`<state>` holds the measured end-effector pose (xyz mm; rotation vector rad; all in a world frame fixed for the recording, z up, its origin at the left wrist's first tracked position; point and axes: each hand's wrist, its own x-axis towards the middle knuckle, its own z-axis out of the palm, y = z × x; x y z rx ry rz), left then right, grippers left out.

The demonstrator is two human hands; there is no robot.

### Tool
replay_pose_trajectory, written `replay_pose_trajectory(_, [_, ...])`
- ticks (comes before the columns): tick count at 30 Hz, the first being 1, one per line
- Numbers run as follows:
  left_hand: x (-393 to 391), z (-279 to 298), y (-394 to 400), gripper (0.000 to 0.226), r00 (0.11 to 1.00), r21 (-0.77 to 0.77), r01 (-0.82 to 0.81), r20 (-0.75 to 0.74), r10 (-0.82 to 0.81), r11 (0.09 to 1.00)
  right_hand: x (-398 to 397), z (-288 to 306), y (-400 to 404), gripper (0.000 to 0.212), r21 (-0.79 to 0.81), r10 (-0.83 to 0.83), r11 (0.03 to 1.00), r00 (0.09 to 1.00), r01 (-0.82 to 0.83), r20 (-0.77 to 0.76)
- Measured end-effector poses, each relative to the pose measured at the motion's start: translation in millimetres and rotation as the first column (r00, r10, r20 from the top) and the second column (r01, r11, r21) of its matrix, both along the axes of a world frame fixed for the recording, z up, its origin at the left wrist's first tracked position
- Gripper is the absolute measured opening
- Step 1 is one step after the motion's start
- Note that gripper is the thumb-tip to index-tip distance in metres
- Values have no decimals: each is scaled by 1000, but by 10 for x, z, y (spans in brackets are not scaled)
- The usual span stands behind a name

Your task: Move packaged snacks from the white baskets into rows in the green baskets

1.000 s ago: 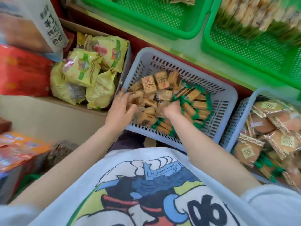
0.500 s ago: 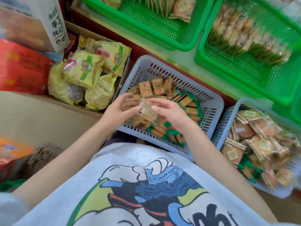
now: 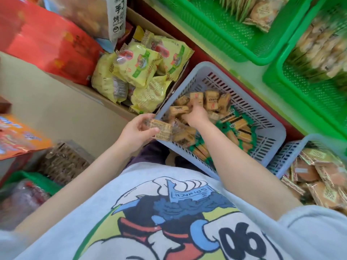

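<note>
Fingers (image 3: pixel 148 130) pinching snack packet (image 3: pixel 161 129), right hand (image 3: pixel 195 115) in white basket (image 3: pixel 270 126)

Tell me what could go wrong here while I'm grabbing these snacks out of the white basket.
The left hand holds its brown packets at the white basket rim, so one could slip outside it. The right hand digs into a jumbled pile and may drag out the green-ended packets too, mixing kinds in the rows.

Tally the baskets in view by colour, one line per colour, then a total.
Green baskets: 2
White baskets: 2
Total: 4 (a green edge at lower left is too blurred to count)
</note>
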<state>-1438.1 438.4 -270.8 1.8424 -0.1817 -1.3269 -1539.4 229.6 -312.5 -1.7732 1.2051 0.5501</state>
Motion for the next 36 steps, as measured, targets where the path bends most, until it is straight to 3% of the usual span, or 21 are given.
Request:
replay_pose_trajectory(6, [33,29,-67,35,993,-33,-48,-108,44,998,-142,159,-37,37,-17,12,1000,992,-10,124])
replay_pose_trajectory(11, [71,145,-272,34,988,-52,-39,-149,31,998,-389,432,-121,38,-40,-253,964,956,261,149])
replay_pose_trajectory(13, [42,236,-465,35,985,-77,-47,-172,33,996,-518,616,-226,38,-38,-451,882,866,469,216])
replay_pose_trajectory(16, [-57,370,-887,32,979,-128,-15,-203,-11,992,-813,949,-419,28,113,-667,723,648,681,368])
replay_pose_trajectory(19, [-261,550,-1367,23,963,-227,36,-253,-95,973,-1177,1408,-601,17,336,-752,632,448,698,483])
replay_pose_trajectory(22, [-507,800,-1794,16,943,-311,70,-289,-165,948,-1518,1828,-718,13,390,-752,609,347,690,561])
replay_pose_trajectory(25, [-776,1078,-2134,7,908,-385,74,-355,-221,920,-1800,2034,-768,18,327,-713,615,328,718,620])
replay_pose_trajectory(28, [-1069,1308,-2391,13,889,-462,143,-329,-319,875,-2004,2084,-771,38,223,-680,617,369,755,634])
replay_pose_trajectory(32, [-1404,1503,-2682,28,881,-507,202,-279,-381,838,-2231,2053,-864,47,29,-592,625,450,780,669])
replay_pose_trajectory(34, [-1555,1553,-2836,34,876,-506,237,-257,-407,829,-2348,2027,-967,58,42,-595,635,453,771,664])
replay_pose_trajectory(36, [-1708,1567,-3007,45,865,-514,267,-245,-438,815,-2448,1987,-1079,70,163,-662,621,402,766,633])
